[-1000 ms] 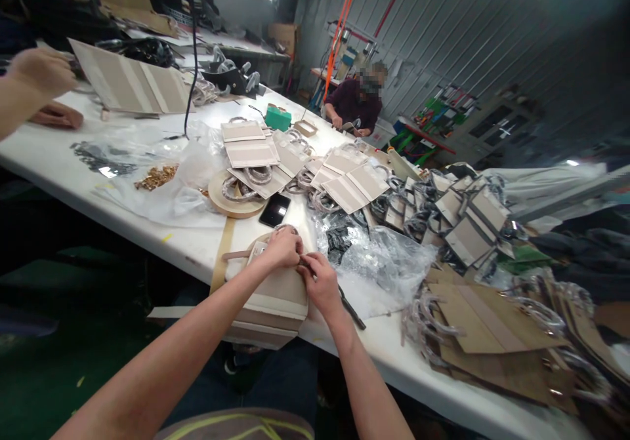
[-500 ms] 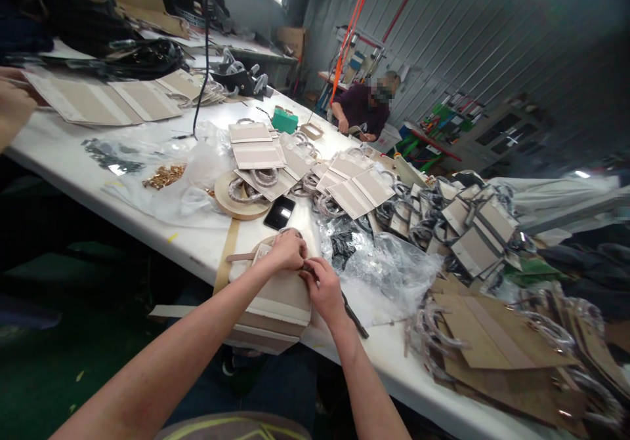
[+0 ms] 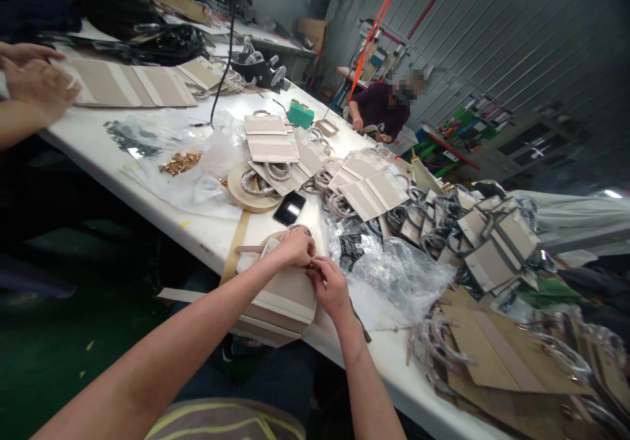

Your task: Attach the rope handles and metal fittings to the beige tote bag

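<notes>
A beige bag panel piece (image 3: 290, 296) with pale folded bands lies at the table's front edge, partly overhanging it. My left hand (image 3: 298, 246) is closed in a pinch over its upper right part. Close against those fingertips, my right hand (image 3: 331, 286) is pinched too, at the panel's right edge. Whatever small part sits between the fingers is hidden. A narrow brown strap (image 3: 250, 249) sticks out left of my left hand. Beside my right wrist lies a dark slim tool (image 3: 363, 328), mostly covered by the arm.
A phone (image 3: 290, 208) and a tape roll (image 3: 236, 187) lie beyond my hands. Gold hardware (image 3: 181, 162) sits on plastic at left. Panels with wrapped handles (image 3: 377, 194), a plastic bag (image 3: 403, 276) and brown panels (image 3: 497, 348) crowd the right. Another person's hands (image 3: 42, 89) are at far left; a co-worker (image 3: 378, 109) sits opposite.
The view has shifted slightly, so the table sits further right in the picture. My hands stay pinched together at the panel. The other person's hands at left have come further into view.
</notes>
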The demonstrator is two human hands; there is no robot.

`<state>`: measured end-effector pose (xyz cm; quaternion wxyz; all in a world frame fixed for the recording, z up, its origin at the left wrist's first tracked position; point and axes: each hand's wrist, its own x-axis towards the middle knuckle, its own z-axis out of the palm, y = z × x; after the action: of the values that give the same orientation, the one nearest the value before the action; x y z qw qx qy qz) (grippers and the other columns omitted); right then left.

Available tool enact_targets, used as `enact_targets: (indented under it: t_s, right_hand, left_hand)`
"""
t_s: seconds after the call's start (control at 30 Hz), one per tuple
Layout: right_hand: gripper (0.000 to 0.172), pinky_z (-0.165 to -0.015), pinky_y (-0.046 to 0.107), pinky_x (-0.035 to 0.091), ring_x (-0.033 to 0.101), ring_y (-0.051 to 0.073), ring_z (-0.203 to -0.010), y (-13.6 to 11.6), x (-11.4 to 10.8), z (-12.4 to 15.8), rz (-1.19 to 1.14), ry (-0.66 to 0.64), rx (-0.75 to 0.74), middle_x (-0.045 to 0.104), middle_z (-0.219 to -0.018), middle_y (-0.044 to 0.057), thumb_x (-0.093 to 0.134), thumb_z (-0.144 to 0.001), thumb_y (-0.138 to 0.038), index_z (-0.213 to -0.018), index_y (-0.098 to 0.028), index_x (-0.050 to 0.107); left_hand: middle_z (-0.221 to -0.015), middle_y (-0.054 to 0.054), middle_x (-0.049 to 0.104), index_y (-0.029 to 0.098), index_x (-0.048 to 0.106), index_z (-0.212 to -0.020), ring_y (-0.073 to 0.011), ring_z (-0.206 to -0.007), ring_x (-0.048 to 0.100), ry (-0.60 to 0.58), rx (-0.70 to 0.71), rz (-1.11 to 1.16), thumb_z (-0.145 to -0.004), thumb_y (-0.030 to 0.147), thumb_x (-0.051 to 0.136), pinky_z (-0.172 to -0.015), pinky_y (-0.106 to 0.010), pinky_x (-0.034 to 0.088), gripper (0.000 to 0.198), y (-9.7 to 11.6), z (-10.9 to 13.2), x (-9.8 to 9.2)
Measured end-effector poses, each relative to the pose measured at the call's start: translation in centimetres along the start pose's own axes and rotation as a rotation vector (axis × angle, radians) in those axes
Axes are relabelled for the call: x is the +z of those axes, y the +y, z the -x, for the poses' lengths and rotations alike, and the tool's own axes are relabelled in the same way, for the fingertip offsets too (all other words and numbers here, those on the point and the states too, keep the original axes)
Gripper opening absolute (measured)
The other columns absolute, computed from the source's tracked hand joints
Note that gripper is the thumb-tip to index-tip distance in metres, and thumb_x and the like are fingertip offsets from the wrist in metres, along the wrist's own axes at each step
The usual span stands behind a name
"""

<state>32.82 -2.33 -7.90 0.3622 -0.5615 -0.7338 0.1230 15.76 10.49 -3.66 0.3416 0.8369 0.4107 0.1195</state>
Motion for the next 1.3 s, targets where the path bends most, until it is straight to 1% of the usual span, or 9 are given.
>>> enact_targets:
  t_s: [0.2, 0.3, 0.43, 0.63, 0.77, 0.87, 0.97, 1.13, 1.3]
  right_hand:
    - [0.025, -0.105, 0.047, 0.062, 0.073, 0.028, -0.118, -0.6, 0.3, 0.1, -0.018, 0.032, 0.036, 0.077, -0.124, 0.011, 0.06, -0.109, -0.02, -0.127, -0.027, 0.075]
    - [0.024, -0.104, 0.046, 0.062, 0.073, 0.028, -0.117, -0.8, 0.5, 0.2, -0.02, 0.07, 0.032, 0.077, -0.121, 0.011, 0.061, -0.108, -0.02, -0.126, -0.027, 0.075]
    - [0.025, -0.102, 0.045, 0.063, 0.073, 0.027, -0.116, -1.0, 0.7, 0.4, -0.02, 0.1, 0.027, 0.077, -0.121, 0.01, 0.061, -0.108, -0.02, -0.127, -0.027, 0.075]
    - [0.026, -0.103, 0.044, 0.064, 0.074, 0.027, -0.116, -0.5, 0.8, 0.5, -0.007, 0.089, 0.038, 0.077, -0.123, 0.011, 0.061, -0.108, -0.022, -0.129, -0.027, 0.075]
    - [0.029, -0.105, 0.046, 0.063, 0.074, 0.028, -0.12, -0.6, 0.4, 0.1, 0.049, 0.079, 0.03, 0.076, -0.13, 0.013, 0.065, -0.107, -0.023, -0.134, -0.025, 0.075]
    - [0.027, -0.107, 0.046, 0.063, 0.073, 0.029, -0.123, -1.0, 0.0, -0.3, 0.071, 0.054, 0.032, 0.073, -0.133, 0.014, 0.065, -0.107, -0.024, -0.132, -0.025, 0.076]
    - [0.024, -0.106, 0.046, 0.064, 0.073, 0.029, -0.122, -1.2, -0.2, -0.5, 0.078, 0.03, 0.031, 0.073, -0.131, 0.014, 0.064, -0.108, -0.025, -0.129, -0.025, 0.077]
    - [0.019, -0.103, 0.045, 0.065, 0.073, 0.029, -0.118, -0.9, -0.1, -0.1, 0.08, 0.054, 0.033, 0.073, -0.128, 0.014, 0.065, -0.108, -0.028, -0.124, -0.024, 0.076]
    - [0.019, -0.101, 0.044, 0.065, 0.074, 0.028, -0.114, -0.6, -0.2, -0.2, 0.098, 0.04, 0.042, 0.075, -0.126, 0.013, 0.068, -0.107, -0.027, -0.123, -0.023, 0.076]
  left_hand:
    - [-0.133, -0.012, 0.068, 0.024, 0.086, -0.093, -0.035, -0.133, 0.064, 0.003, -0.016, 0.018, -0.079, 0.028, 0.087, -0.123, -0.048, 0.047, 0.014, 0.1, -0.2, 0.0]
    - [-0.132, -0.011, 0.069, 0.025, 0.086, -0.092, -0.0343, -0.131, 0.065, 0.006, -0.016, 0.023, -0.079, 0.029, 0.088, -0.122, -0.047, 0.047, 0.014, 0.0, -0.4, 0.2]
    - [-0.131, -0.01, 0.07, 0.027, 0.086, -0.09, -0.033, -0.13, 0.065, 0.005, -0.018, 0.018, -0.077, 0.035, 0.092, -0.121, -0.044, 0.048, 0.017, -0.1, -0.5, 0.4]
    - [-0.128, -0.009, 0.071, 0.027, 0.086, -0.09, -0.0311, -0.125, 0.067, 0.008, -0.022, 0.012, -0.077, 0.032, 0.09, -0.115, -0.041, 0.051, 0.014, -0.2, -0.5, 0.2]
    - [-0.129, -0.011, 0.072, 0.026, 0.086, -0.089, -0.0321, -0.125, 0.067, 0.013, -0.031, 0.018, -0.076, 0.027, 0.088, -0.115, -0.043, 0.052, 0.014, 0.1, -0.4, 0.0]
    - [-0.129, -0.011, 0.072, 0.026, 0.086, -0.089, -0.0329, -0.125, 0.067, 0.016, -0.033, 0.02, -0.073, 0.023, 0.088, -0.117, -0.044, 0.05, 0.016, 0.3, -0.3, -0.1]
    - [-0.13, -0.011, 0.071, 0.026, 0.087, -0.091, -0.033, -0.126, 0.067, 0.009, -0.027, 0.018, -0.074, 0.023, 0.087, -0.119, -0.046, 0.049, 0.017, 0.3, -0.2, -0.1]
    - [-0.135, -0.009, 0.07, 0.028, 0.087, -0.092, -0.0322, -0.131, 0.066, -0.008, -0.013, 0.013, -0.074, 0.026, 0.089, -0.121, -0.045, 0.049, 0.019, 0.0, -0.2, -0.1]
    - [-0.142, -0.008, 0.067, 0.031, 0.088, -0.1, -0.0299, -0.134, 0.065, -0.068, 0.01, -0.008, -0.075, 0.027, 0.088, -0.125, -0.043, 0.046, 0.025, -0.4, -0.3, -0.6]
